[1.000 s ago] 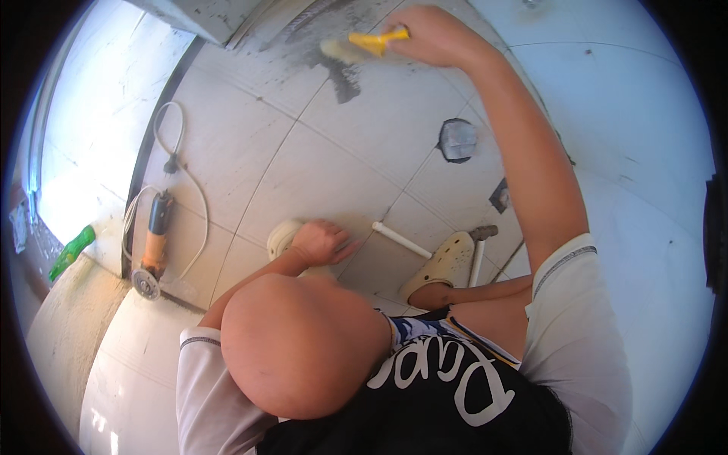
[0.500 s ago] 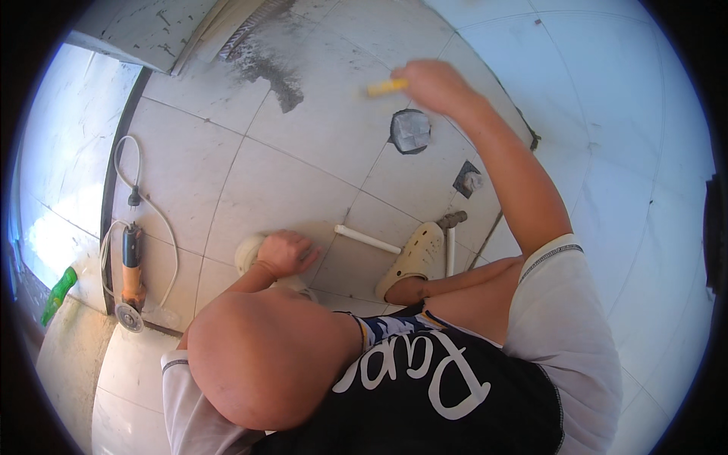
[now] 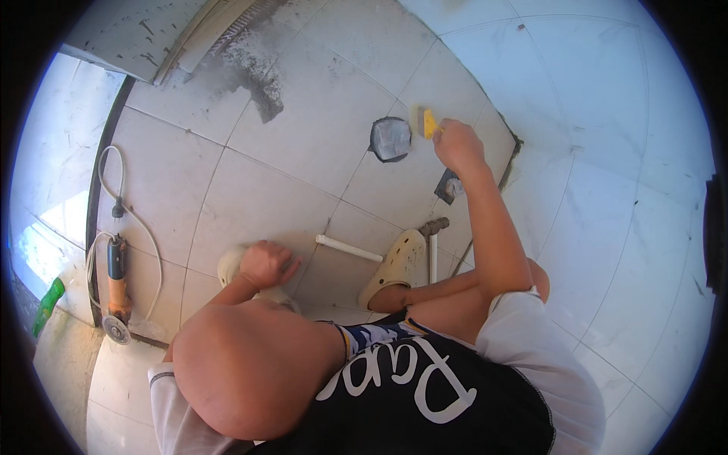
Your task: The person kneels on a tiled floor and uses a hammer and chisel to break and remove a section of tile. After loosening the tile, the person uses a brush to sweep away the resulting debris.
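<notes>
The right hand point(image 3: 457, 144) is clenched round a small yellow scraper point(image 3: 429, 122), its blade on the floor tile point(image 3: 303, 136) just beside a grey drain opening point(image 3: 390, 139). Light and stiff by its look, it is best gripped at its butt; the left hand point(image 3: 267, 264) rests curled on a pale clog point(image 3: 231, 264).

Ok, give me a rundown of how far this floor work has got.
Done: the tiles look laid, with a round hole cut in one.
In hand: the right hand holds a yellow scraper at the hole's edge, and the left hand braces low on the floor.
Left: probably the grey smear on the far tiles, and the angle grinder lying out.
</notes>
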`<move>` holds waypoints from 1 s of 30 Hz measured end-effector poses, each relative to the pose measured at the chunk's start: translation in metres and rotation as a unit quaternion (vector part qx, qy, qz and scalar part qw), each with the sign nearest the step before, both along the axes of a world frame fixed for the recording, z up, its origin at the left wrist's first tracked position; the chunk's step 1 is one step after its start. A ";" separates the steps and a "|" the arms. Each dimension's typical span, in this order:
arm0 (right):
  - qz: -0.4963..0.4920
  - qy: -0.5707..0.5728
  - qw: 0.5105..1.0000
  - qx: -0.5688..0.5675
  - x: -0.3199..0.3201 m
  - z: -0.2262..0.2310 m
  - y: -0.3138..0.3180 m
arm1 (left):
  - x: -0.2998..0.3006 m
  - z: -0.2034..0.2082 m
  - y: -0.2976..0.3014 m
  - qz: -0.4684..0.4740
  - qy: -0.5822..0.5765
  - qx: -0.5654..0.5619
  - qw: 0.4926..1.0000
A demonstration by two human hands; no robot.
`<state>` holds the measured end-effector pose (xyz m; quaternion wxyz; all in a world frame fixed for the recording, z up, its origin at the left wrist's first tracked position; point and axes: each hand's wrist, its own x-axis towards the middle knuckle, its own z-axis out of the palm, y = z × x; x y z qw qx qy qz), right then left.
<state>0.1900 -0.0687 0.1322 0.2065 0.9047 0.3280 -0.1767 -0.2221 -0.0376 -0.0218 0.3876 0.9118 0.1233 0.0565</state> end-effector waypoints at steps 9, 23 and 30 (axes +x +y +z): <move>0.113 0.048 0.992 -0.020 -0.009 0.034 0.011 | 0.000 -0.001 0.000 0.005 0.000 0.001 1.000; 0.148 0.122 0.981 0.008 -0.084 -0.003 -0.045 | 0.000 0.003 0.002 -0.002 0.019 0.003 1.000; 0.058 -0.036 0.997 0.042 -0.051 0.010 -0.021 | -0.005 0.004 -0.004 -0.006 0.019 0.001 1.000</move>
